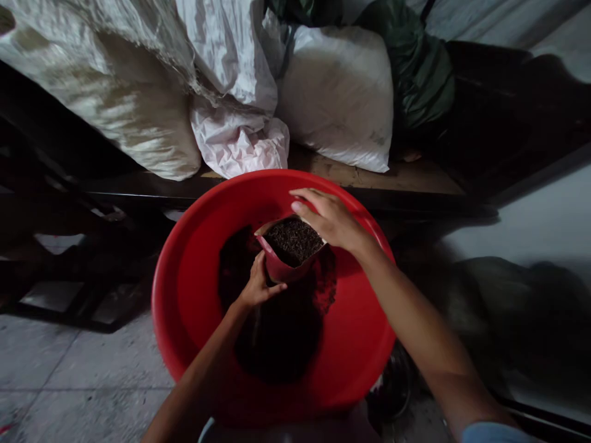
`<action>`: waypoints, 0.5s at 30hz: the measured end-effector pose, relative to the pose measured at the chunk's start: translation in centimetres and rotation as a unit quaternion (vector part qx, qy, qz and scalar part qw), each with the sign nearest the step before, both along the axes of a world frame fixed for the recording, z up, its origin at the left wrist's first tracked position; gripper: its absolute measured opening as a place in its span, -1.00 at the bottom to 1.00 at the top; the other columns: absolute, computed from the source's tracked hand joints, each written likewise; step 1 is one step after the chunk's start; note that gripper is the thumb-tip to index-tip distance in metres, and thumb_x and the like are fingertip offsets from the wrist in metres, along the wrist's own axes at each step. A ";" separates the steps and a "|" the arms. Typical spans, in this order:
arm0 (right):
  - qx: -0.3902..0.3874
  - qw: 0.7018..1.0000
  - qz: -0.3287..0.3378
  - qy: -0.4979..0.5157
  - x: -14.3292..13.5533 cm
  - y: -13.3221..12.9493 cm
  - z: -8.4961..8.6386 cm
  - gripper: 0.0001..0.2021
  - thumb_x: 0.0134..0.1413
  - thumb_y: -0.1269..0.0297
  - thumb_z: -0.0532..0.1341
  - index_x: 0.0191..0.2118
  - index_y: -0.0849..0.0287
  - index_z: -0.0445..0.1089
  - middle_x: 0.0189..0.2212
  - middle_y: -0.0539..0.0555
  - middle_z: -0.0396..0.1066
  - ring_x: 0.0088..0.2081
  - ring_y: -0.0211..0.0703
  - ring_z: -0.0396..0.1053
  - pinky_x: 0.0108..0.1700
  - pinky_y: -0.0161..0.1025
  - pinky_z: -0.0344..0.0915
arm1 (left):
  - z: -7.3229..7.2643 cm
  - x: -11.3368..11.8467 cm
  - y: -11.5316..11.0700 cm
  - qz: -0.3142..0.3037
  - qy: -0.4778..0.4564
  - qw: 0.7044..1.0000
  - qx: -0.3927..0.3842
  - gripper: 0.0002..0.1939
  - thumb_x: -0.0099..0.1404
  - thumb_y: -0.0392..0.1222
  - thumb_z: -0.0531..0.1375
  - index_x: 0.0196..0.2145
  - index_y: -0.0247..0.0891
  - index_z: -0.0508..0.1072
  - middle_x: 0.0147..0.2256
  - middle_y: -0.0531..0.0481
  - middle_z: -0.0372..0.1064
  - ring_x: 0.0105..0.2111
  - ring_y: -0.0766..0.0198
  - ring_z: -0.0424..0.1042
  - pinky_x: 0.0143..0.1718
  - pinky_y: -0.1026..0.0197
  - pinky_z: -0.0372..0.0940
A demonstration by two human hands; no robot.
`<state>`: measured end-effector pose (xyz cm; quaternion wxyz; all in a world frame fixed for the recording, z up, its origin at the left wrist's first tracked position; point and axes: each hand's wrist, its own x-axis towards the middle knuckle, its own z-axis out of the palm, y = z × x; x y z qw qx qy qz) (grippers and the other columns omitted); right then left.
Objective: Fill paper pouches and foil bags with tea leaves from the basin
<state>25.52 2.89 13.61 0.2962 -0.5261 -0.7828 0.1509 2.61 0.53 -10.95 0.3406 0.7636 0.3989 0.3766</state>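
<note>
A small reddish pouch (287, 271), its mouth open upward, is filled to near the rim with dark, loose tea-like leaves (295, 239). My left hand (258, 284) supports the pouch at its near left side, thumb and fingers spread around it. At the far right of the pouch's mouth is my right hand (325, 216), its fingers stretched out and apart; its underside, by the rim, is hidden. Both hands are inside a large red plastic basin (180, 295). A dark heap of loose material (281, 344) lies on the basin's bottom, too dim to make out well.
Behind the basin, a dark wooden bench (415, 178) bears a full white bag (339, 98), a crumpled white bag (244, 141), a large pale woven sack (138, 117) and a dark green bag (422, 74). Grey floor tiles (96, 363) show at left.
</note>
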 end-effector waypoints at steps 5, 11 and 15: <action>-0.091 0.983 -0.102 -0.126 2.8 -3.3 -0.7 -0.72 0.39 0.06 0.19 -0.06 0.07 0.58 -0.25 0.08 0.63 -0.23 -0.04 0.54 -0.20 -0.18 0.25 | 8.3 0.3 -0.4 0.080 -0.192 0.976 0.063 -0.22 0.50 0.32 0.02 0.47 -0.17 0.07 0.39 -0.30 0.15 0.30 -0.04 0.33 0.30 -0.06 0.30; -0.071 0.964 -0.132 -0.220 3.2 -4.6 -2.4 -0.65 0.41 0.31 0.09 -0.40 0.15 0.52 -0.41 0.13 0.58 -0.38 -0.10 0.43 -0.32 -0.16 0.01 | 15.4 -0.9 1.9 0.114 -0.064 0.987 0.098 -0.82 0.40 -0.11 0.28 -0.25 -0.24 0.64 -0.31 -0.03 0.60 -0.32 0.25 0.55 -0.23 0.26 0.40; -0.022 0.959 -0.148 -0.240 3.5 -5.0 -3.0 -0.67 0.45 0.27 0.08 -0.32 0.18 0.52 -0.35 0.15 0.59 -0.39 -0.10 0.41 -0.33 -0.17 -0.04 | 16.1 -2.0 2.0 0.154 -0.052 0.962 0.220 -0.89 0.36 -0.27 0.29 -0.30 -0.24 0.65 -0.37 0.01 0.58 -0.35 0.29 0.52 -0.18 0.26 0.37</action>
